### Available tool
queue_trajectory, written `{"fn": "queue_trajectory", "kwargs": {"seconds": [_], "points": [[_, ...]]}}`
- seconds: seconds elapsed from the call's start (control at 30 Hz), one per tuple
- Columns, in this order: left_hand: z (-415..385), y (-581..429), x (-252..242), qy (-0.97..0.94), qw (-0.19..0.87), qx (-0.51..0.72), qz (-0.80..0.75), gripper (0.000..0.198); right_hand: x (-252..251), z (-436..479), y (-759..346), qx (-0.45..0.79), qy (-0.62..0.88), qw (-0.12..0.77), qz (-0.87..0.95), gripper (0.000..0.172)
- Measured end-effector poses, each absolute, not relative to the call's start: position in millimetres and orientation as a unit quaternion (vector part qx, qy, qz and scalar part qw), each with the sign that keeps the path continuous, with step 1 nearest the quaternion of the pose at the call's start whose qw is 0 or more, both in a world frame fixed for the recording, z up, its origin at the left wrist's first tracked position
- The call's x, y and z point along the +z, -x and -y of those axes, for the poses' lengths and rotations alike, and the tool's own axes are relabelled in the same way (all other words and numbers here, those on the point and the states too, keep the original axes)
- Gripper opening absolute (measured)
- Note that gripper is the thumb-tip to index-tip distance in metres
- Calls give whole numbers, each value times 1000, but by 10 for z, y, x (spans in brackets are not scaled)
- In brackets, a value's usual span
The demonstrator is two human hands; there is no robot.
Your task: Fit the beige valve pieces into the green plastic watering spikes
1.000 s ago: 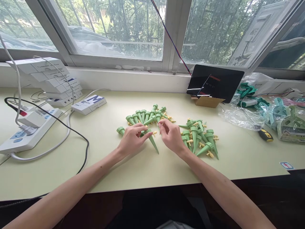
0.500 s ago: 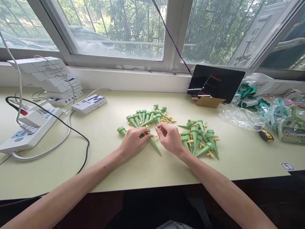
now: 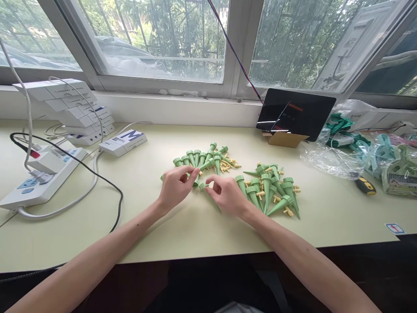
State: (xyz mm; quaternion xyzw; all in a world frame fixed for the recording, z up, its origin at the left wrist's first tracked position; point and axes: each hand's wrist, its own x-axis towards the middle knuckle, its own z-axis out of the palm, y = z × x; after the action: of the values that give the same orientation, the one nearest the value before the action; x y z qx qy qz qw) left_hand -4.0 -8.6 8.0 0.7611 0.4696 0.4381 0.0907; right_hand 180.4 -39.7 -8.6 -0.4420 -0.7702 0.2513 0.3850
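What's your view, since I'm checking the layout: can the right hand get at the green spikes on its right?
Probably yes: the right hand is close beside those green spikes, and nothing visible stands between.

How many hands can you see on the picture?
2. The left hand is beside the fanned-out green spikes; the right hand is at a single spike lying nearer the person. No other hands show.

Matt plastic spikes (image 3: 266, 189), smooth table (image 3: 156, 248), glossy tablet (image 3: 312, 113).
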Motion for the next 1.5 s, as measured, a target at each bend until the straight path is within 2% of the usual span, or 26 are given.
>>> {"fn": "queue_trajectory", "kwargs": {"seconds": [0.2, 0.33, 0.6, 1.0, 1.5], "points": [[96, 28, 61, -763, 92, 440, -464, 28, -71, 423, -1785, 236, 458, 335, 789, 34], [102, 18, 53, -768, 93, 439, -456, 28, -95, 410, -1789, 223, 467, 317, 795, 39], [106, 9, 48, -779, 84, 432, -447, 29, -135, 378, -1800, 201, 485, 308, 793, 34], [102, 18, 29, -780, 80, 433, -444, 29, -131, 385, -1800, 183, 460, 387, 778, 20], [81, 93, -13, -795, 95, 417, -431, 40, -137, 401, -1803, 174, 423, 402, 793, 19]]}}
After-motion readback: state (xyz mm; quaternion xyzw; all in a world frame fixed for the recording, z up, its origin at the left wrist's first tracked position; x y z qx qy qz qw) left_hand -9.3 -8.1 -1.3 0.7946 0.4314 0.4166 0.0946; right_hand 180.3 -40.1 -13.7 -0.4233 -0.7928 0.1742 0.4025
